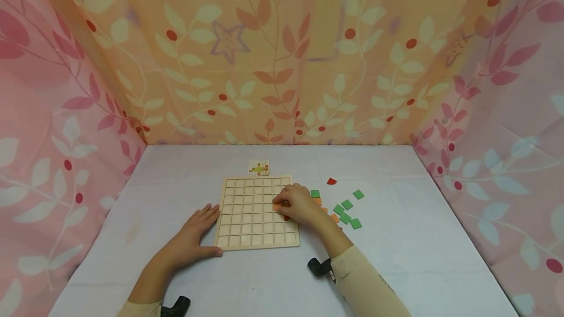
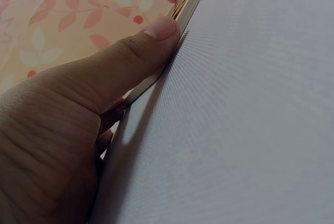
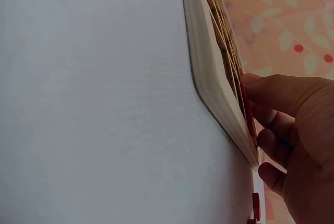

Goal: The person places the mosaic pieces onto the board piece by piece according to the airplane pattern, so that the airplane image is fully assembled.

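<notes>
A square wooden grid board (image 1: 246,218) lies flat on the table. My left hand (image 1: 192,235) rests beside it, fingers against its left edge and thumb at the near left corner; in the left wrist view that thumb (image 2: 141,49) touches the board's rim. Over the right-hand cells, my right hand (image 1: 301,204) pinches a small orange tile (image 1: 276,206) between thumb and fingers. A red piece (image 1: 287,218) shows just beneath that hand, partly hidden. In the right wrist view, reddish pieces (image 3: 248,110) lie along the board's edge by the fingertips.
Several green tiles (image 1: 347,204) and orange tiles (image 1: 317,201) lie scattered right of the board, with a red quarter-round piece (image 1: 332,181) farther back. A small pattern card (image 1: 258,168) sits behind the board. Patterned cloth (image 1: 282,62) walls the white table (image 1: 176,175).
</notes>
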{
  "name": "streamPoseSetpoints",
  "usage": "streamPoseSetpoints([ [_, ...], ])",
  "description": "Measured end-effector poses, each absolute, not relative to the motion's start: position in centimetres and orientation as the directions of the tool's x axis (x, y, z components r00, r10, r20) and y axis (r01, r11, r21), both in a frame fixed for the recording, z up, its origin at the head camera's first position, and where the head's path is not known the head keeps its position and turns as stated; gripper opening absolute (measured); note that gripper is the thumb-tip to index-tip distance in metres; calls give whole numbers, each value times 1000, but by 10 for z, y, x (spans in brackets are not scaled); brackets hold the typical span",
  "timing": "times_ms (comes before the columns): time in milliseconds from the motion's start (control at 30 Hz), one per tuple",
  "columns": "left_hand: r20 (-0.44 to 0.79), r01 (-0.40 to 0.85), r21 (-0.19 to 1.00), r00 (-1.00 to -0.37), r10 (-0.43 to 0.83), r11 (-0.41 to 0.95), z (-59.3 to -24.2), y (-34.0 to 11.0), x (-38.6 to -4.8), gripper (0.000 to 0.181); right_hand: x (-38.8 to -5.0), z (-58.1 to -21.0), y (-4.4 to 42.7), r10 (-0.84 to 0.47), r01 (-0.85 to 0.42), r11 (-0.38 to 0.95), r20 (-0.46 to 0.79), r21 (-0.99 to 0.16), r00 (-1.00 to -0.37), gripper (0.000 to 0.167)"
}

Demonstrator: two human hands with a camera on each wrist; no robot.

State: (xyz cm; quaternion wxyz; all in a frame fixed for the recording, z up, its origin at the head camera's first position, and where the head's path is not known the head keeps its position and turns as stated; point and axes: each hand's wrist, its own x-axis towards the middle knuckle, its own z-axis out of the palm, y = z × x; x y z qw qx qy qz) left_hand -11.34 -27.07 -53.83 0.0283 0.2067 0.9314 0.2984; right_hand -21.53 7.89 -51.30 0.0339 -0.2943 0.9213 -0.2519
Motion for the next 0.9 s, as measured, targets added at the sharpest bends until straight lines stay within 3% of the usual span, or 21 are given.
streamPoseSetpoints([
  [633, 71, 360, 572, -917, 393, 737, -540, -271, -114, 119, -214, -505, 83, -595, -555, 697, 66, -455, -801, 27],
  [900, 52, 338, 580, -923, 380, 742, -539, -269, -114, 119, -211, -485, 100, -559, -534, 675, 120, -510, -820, 27],
])
